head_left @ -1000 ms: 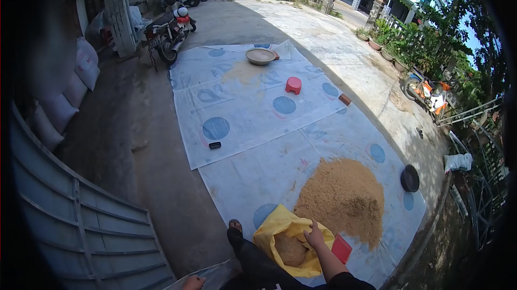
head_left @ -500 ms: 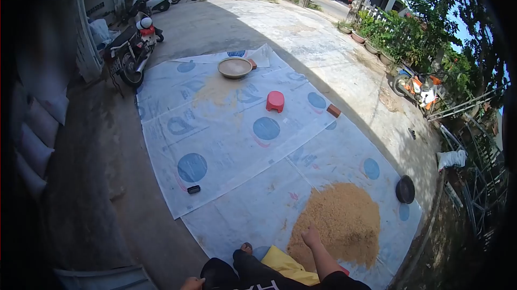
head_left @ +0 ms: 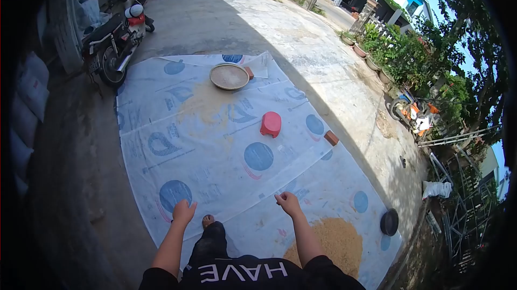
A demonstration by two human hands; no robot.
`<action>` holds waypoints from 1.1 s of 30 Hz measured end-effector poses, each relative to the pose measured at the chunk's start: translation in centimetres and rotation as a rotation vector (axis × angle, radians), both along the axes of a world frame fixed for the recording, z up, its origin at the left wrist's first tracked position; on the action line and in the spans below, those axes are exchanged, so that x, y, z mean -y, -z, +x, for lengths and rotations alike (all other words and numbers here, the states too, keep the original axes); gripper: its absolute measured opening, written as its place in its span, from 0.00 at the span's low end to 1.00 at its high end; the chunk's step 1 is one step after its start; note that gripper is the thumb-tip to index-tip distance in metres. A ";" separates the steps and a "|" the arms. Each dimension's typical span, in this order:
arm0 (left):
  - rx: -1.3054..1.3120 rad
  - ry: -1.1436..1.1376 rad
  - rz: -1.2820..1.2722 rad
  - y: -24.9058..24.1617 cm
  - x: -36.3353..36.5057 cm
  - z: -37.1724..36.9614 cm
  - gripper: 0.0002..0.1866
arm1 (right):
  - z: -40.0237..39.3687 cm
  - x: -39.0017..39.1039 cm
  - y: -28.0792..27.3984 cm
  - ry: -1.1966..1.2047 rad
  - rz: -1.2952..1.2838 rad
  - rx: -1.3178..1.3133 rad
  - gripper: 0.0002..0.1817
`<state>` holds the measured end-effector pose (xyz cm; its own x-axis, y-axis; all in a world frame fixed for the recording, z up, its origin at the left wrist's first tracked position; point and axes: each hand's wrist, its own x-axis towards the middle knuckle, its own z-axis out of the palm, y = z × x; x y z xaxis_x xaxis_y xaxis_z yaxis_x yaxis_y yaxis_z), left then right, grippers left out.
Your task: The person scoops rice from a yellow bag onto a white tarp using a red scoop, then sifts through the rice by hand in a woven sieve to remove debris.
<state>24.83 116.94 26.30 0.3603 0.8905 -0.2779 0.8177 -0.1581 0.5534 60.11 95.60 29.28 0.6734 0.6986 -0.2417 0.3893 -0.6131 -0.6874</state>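
My left hand (head_left: 184, 212) hangs in front of me above the white plastic sheet (head_left: 215, 174), near a printed blue circle, its fingers loosely curled. My right hand (head_left: 288, 202) is out ahead over the same sheet, fingers also curled in. Nothing shows in either hand. Right of my right forearm lies a heap of golden grain-like material (head_left: 338, 244), partly covered by that arm. A red plastic stool (head_left: 271, 124) stands on the sheet farther ahead. Beyond it, a round shallow tray (head_left: 229, 77) holds pale material. One bare foot (head_left: 208, 220) is on the sheet.
Bricks (head_left: 331, 138) weigh on the sheet's edge. A dark round basin (head_left: 389, 222) sits at the right edge. A motorbike (head_left: 114, 50) is parked at the left, near stacked sacks (head_left: 24, 112). Metal frames (head_left: 458, 214) and an orange motorbike (head_left: 417, 112) line the right side.
My view has shifted forward, and both hands have come up and ahead. My right hand is no longer over the heap. The yellow bag and the small black object are out of sight.
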 end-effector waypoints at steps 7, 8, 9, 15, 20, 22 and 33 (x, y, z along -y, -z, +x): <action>0.162 0.092 0.108 -7.7 -15.8 20.2 0.18 | 10.5 -11.7 -6.4 0.041 0.076 0.120 0.19; 0.154 0.153 0.109 -8.3 -17.2 22.5 0.16 | 12.7 -12.1 -6.4 0.100 0.082 0.087 0.19; 0.148 0.209 0.108 -8.6 -18.7 24.8 0.15 | 15.1 -12.9 -6.4 0.155 0.087 0.056 0.18; 0.071 0.163 -0.026 -4.4 -24.2 35.9 0.14 | 32.1 -18.6 -3.4 0.196 0.133 -0.216 0.16; 0.007 -0.044 0.027 -1.1 -27.6 43.1 0.14 | 47.3 -28.2 -4.3 0.091 0.092 -0.190 0.16; -0.021 -0.117 0.043 -2.3 -29.0 45.0 0.15 | 51.8 -33.9 -5.8 0.034 0.102 -0.164 0.16; -0.045 -0.432 -0.123 2.8 -40.1 52.6 0.17 | 61.6 -62.5 -4.4 -0.310 0.033 -0.122 0.16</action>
